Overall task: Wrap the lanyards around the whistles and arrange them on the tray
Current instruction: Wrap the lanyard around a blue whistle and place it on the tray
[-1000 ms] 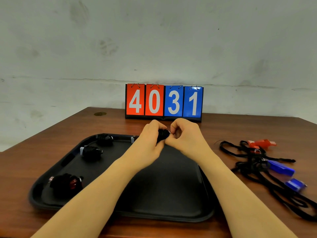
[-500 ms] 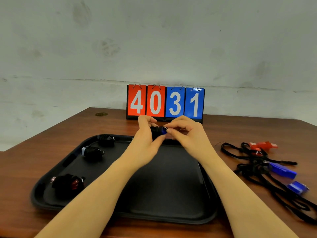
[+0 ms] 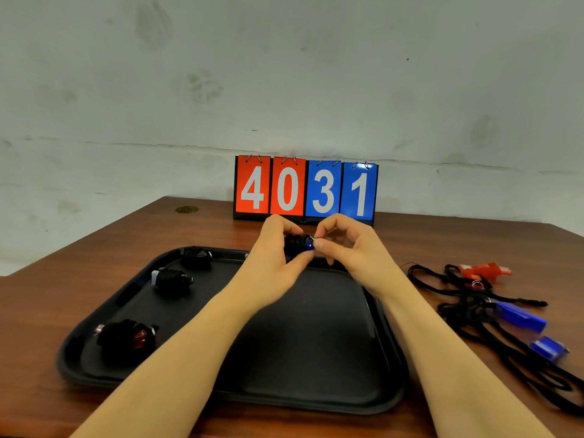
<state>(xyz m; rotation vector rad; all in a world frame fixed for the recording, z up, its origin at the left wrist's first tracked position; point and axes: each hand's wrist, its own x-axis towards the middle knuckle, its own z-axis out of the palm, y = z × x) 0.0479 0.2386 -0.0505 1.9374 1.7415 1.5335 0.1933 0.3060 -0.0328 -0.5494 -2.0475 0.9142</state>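
While your two hands meet above the far edge of the tray, they share one small thing between them. Your left hand (image 3: 271,251) has its thumb and fingers curled around a blue whistle (image 3: 298,245) that is mostly covered in black cord. Your right hand (image 3: 344,248) pinches the little metal ring at the blue end of that whistle with its thumb and first finger, and its other fingers are bent. Both hands are up in the air, not resting on anything.

Under your arms sits the black tray (image 3: 316,390) on the brown tabletop (image 3: 63,295). Three wrapped whistles lie along the left side of the tray. One wrapped whistle (image 3: 196,257) is in the far corner. A second wrapped bundle (image 3: 172,279) lies just in front of it, with a pale end showing. A third bundle (image 3: 126,338), with a bit of red showing, lies near the front left corner, well apart from the other two.

To the right of the tray, a tangle of black lanyards (image 3: 467,308) lies on the tabletop. A red whistle (image 3: 483,270) and two loose blue whistles (image 3: 521,317) are joined to it.

At the back, a score board (image 3: 305,189) stands showing 4031.
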